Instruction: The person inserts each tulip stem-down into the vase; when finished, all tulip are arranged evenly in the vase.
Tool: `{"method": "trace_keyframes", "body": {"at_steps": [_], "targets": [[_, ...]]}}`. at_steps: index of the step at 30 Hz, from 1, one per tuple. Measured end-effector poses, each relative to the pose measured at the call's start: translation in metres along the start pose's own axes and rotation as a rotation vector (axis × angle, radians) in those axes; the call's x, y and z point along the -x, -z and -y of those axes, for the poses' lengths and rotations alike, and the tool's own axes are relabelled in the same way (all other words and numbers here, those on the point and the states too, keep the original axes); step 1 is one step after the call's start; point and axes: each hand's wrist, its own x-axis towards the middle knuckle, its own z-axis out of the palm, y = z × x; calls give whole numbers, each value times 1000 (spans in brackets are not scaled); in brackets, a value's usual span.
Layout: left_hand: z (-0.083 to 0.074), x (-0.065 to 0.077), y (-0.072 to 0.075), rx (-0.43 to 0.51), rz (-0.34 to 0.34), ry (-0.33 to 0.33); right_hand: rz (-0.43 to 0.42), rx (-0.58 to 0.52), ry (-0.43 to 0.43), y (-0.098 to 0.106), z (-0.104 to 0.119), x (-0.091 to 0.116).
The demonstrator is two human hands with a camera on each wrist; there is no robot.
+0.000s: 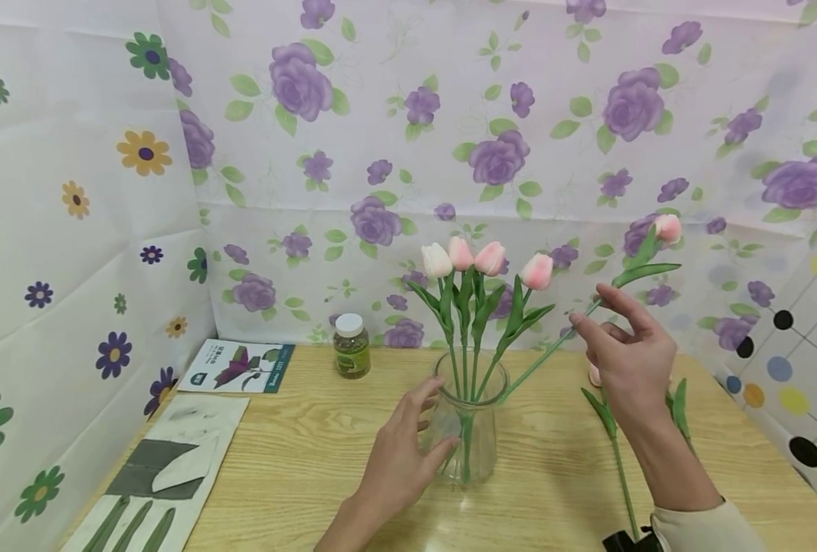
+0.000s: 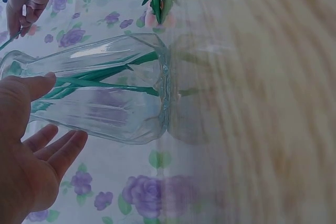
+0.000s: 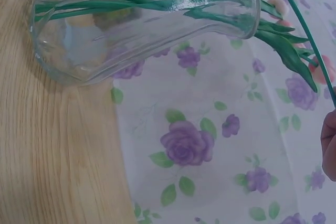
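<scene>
"Pale pink on the bloom, bright green down the stem. Where exactly is that tulip?"

"Aslant above the table, bloom up to the right, lower end beside the right side of the vase's rim. By the right wrist view, the stem passes outside the mouth; whether its tip touches glass, I can't tell."

"And the right hand?"

"Thumb and index finger pinch the stem just below the leaves. Held that high, I'd guess, the long lower stretch is easy to tilt."

"What about the left hand?"

"Fingers spread, curving round the vase's left side, thumb in front. Probably guarding against a wobble, with all that height in the glass. I can't tell whether it presses."

"How do the four tulips inside stand?"

"Fanned, one nearly white, three pink, heads well above the rim. Their stems draw together low down, and the mouth seems to limit their lean."

"Anything else?"

"Loose tulips lie toward the table's right edge, partly hidden behind the right hand, likely put there for easy reach. By the back edge sits a lidded jar, and at the back left corner a printed card, presumably out of the way."
</scene>
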Motion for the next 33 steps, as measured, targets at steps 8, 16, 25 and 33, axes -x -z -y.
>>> {"method": "trace_keyframes", "body": {"at_steps": [8,16,25,33], "targets": [[-1,0,0,-11,6,-6,1,24,69,-6,-1,-1],[-1,0,0,-12,1,-8,57,76,278,-15,-5,2],[-2,0,0,-6,9,-2,114,170,416,-23,-10,9],[-2,1,0,-5,9,3,238,263,595,-35,-13,17]]}}
